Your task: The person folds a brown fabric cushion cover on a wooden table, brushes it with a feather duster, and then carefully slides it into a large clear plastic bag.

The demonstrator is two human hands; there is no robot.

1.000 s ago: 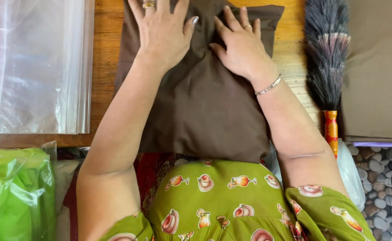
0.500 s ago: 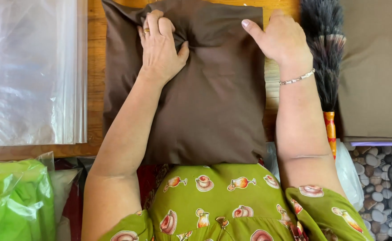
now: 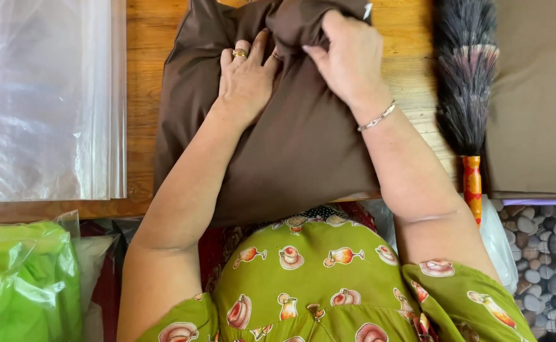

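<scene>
A dark brown cushion (image 3: 303, 145) lies on the wooden table (image 3: 142, 95) in front of me. My left hand (image 3: 246, 79), wearing rings, presses flat on its upper middle with fingers spread. My right hand (image 3: 347, 57), with a silver bracelet at the wrist, grips a bunched fold of the brown fabric at the cushion's far edge and pulls it toward my left hand.
A stack of clear plastic bags (image 3: 43, 101) lies on the table at left. A feather duster (image 3: 466, 88) with an orange handle lies at right, beside folded tan fabric (image 3: 537, 95). Green bags in plastic (image 3: 21, 278) sit low at left; pebbled floor (image 3: 543, 234) at right.
My right hand came in from the cushion's right corner to its top middle and closed on a fold of fabric. My left hand slid slightly down and flattened.
</scene>
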